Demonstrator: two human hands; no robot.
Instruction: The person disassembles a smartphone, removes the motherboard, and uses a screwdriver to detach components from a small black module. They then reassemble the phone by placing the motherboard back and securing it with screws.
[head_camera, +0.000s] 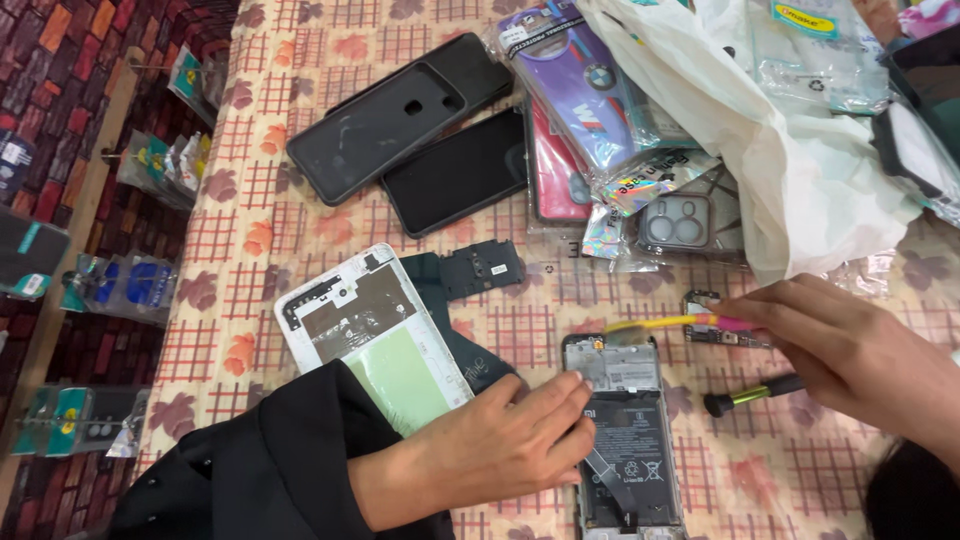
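Note:
An opened phone with its back removed lies on the patterned tablecloth, its black battery and grey frame exposed. My left hand, in a black sleeve, rests flat on the phone's left edge and holds it down. My right hand grips a yellow and pink brush whose bristles touch the phone's top end. A black and green screwdriver lies under my right hand. A small circuit board sits just right of the brush.
A white phone back panel and a black cover plate lie left of the open phone. Black phone cases, a dark screen, packaged cases and a white plastic bag crowd the far side. Hanging accessory packs line the left.

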